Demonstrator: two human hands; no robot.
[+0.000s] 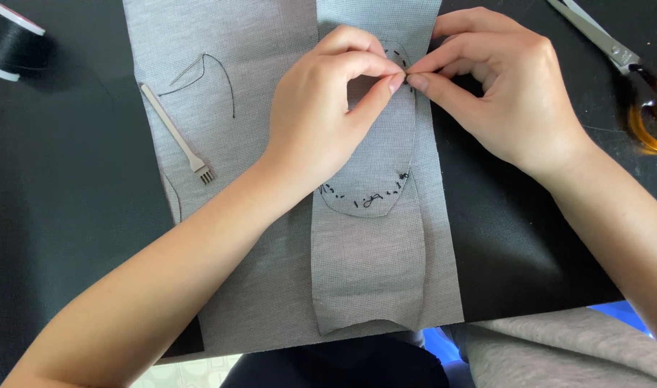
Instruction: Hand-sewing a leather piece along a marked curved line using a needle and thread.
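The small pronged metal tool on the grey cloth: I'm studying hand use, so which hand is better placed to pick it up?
Probably the left hand. The pronged tool lies on the grey cloth to that hand's outer side, while the right hand would have to cross over it. Both hands now pinch at the stitched patch.

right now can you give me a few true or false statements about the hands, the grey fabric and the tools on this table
1. Both hands, the left hand and the right hand, pinch at the stitched edge of the oval grey patch. True.
2. The scissors lie under the left hand. False: they lie at the top right, beyond the right hand.
3. A small pronged metal tool lies on the grey fabric, left of the hands. True.
4. The stitches along the patch are white. False: they are black.
5. A spool of black thread sits at the top left. True.
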